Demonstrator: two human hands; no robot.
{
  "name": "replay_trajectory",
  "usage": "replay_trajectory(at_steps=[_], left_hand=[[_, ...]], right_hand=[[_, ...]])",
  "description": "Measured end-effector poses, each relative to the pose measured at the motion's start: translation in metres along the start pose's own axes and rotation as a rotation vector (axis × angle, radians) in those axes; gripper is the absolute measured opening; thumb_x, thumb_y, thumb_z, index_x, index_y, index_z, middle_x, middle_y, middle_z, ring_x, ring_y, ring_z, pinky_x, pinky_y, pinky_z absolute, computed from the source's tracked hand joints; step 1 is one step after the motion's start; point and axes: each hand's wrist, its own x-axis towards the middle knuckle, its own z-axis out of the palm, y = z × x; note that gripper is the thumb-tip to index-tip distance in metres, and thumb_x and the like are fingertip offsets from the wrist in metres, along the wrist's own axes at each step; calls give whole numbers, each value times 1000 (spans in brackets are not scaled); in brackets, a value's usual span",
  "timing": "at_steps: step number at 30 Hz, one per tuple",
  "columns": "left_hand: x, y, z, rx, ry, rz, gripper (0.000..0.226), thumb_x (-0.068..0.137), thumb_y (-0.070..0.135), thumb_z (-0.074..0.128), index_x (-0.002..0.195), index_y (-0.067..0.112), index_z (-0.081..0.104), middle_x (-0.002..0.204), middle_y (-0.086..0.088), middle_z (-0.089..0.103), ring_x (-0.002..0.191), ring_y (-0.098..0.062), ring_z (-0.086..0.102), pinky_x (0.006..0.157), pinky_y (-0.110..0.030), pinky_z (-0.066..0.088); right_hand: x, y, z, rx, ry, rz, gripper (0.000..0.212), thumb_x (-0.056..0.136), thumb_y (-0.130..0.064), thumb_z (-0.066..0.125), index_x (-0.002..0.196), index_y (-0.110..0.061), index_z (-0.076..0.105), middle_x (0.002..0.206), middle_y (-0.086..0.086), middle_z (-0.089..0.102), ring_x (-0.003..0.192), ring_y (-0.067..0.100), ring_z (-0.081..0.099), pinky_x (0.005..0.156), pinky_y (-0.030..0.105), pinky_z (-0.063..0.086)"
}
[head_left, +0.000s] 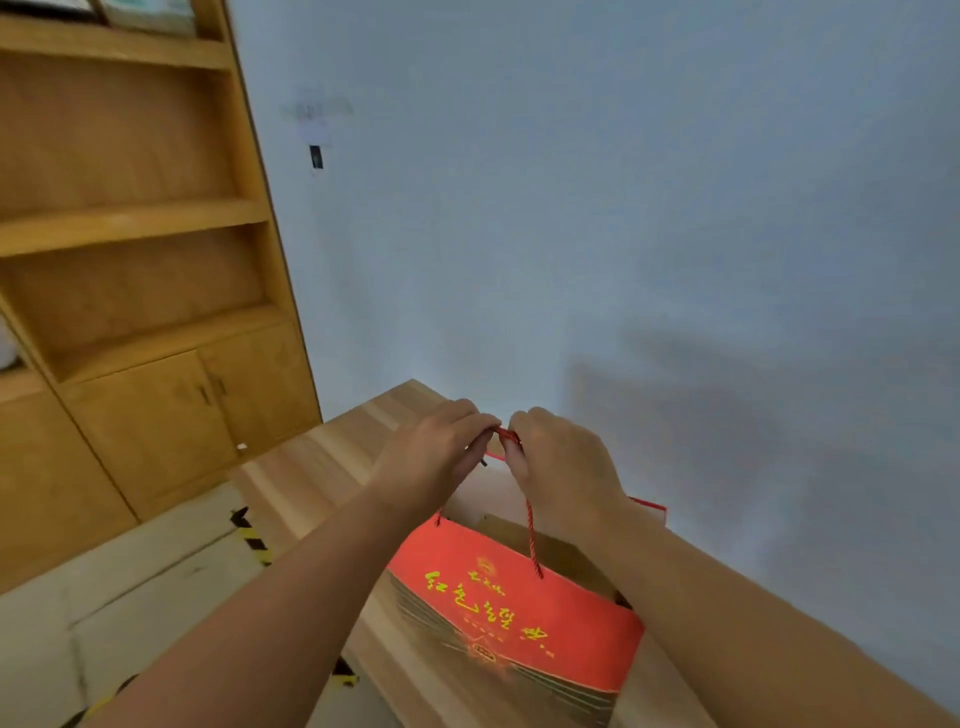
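Observation:
A red paper gift bag (519, 613) with yellow lettering stands on a light wooden table (322, 467), its mouth open towards me. Something brown like cardboard (550, 551) shows inside it. My left hand (431, 457) and my right hand (566, 467) meet above the bag, and both pinch its red rope handles (531, 535) at the top. One twisted rope runs down from my right hand to the bag's front panel. The far handle is mostly hidden behind my hands.
The table stands against a pale wall (623, 208). A tall wooden shelf unit with cupboard doors (156, 291) rises at the left. Pale floor tiles carry black-and-yellow striped tape (254, 540) beside the table's left edge.

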Motion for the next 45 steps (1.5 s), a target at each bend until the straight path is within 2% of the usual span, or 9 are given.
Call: replay_trajectory(at_steps=[5, 8, 11, 14, 18, 26, 32, 41, 45], left_hand=[[-24, -50, -39, 23, 21, -30, 19, 90, 5, 67, 104, 16, 73, 96, -1, 75, 87, -17, 64, 69, -25, 51], [-42, -97, -61, 31, 35, -38, 25, 82, -3, 67, 99, 15, 72, 90, 1, 72, 83, -12, 57, 71, -9, 41], [-65, -159, -80, 84, 14, -124, 22, 86, 4, 67, 101, 19, 70, 85, 1, 67, 78, -21, 61, 58, -28, 46], [-83, -222, -105, 107, -13, -121, 17, 88, 9, 67, 101, 20, 68, 84, 1, 66, 78, -21, 62, 56, -31, 42], [-97, -294, -136, 106, -30, -128, 9, 91, 12, 64, 98, 16, 69, 86, -1, 68, 80, -21, 63, 57, -34, 46], [-103, -421, -164, 97, -2, -184, 9, 94, 13, 63, 97, 14, 72, 86, -2, 70, 80, -23, 65, 55, -40, 53], [-93, -520, -166, 107, 16, -211, 8, 94, 13, 64, 97, 14, 72, 87, -2, 70, 79, -22, 64, 59, -28, 36], [-68, -684, -162, 134, -108, -212, 12, 93, 15, 61, 100, 20, 70, 90, 5, 69, 81, -18, 64, 59, -39, 54], [-52, -753, -164, 126, -137, -215, 13, 94, 19, 59, 103, 23, 68, 95, 6, 69, 84, -18, 65, 63, -42, 56]], right_hand=[[34, -64, 21, 81, -51, -65, 5, 96, -16, 61, 93, -18, 64, 78, -4, 56, 64, 15, 61, 54, 24, 42], [63, -109, 33, 253, 13, -119, 18, 78, -5, 80, 78, -14, 64, 70, -14, 39, 43, -3, 34, 41, 10, 26], [97, -156, 65, 189, -60, -183, 5, 92, -17, 64, 89, -18, 61, 73, -6, 59, 62, 19, 63, 52, 26, 45], [132, -207, 93, 232, -120, -160, 14, 97, -22, 53, 99, -23, 67, 86, -4, 69, 73, 16, 64, 67, 33, 54], [176, -268, 124, 159, -147, -112, 22, 99, -34, 50, 87, -21, 62, 80, -3, 65, 64, 16, 61, 61, 40, 56], [268, -357, 177, 110, -198, -60, 21, 101, -30, 49, 90, -16, 59, 81, 0, 62, 69, 22, 61, 62, 40, 54], [344, -399, 237, 117, -184, -77, 19, 101, -31, 51, 93, -16, 61, 83, 1, 64, 69, 21, 64, 64, 41, 58], [463, -442, 339, 166, -181, -85, 19, 100, -29, 51, 90, -18, 62, 83, 0, 64, 69, 20, 63, 63, 37, 56], [520, -465, 371, 109, -202, -116, 17, 101, -26, 51, 97, -14, 63, 91, 5, 67, 77, 24, 64, 60, 33, 43]])
